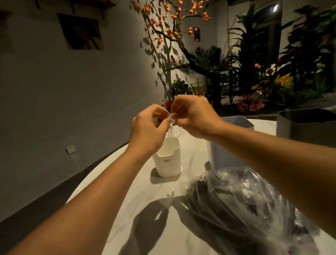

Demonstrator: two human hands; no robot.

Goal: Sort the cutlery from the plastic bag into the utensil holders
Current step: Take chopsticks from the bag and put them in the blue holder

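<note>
Both hands meet above the white holder (167,159): the left hand (149,129) and right hand (195,116) each pinch clear cutlery (171,119), its shape hard to make out. The plastic bag (242,209) lies near on the desk (141,190), contents dark, blurred. The right forearm partly hides the grey holder (227,149).

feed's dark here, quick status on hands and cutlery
Left hand and right hand pinch clear cutlery above white holder. Bag still full. Nothing in the way.
</note>
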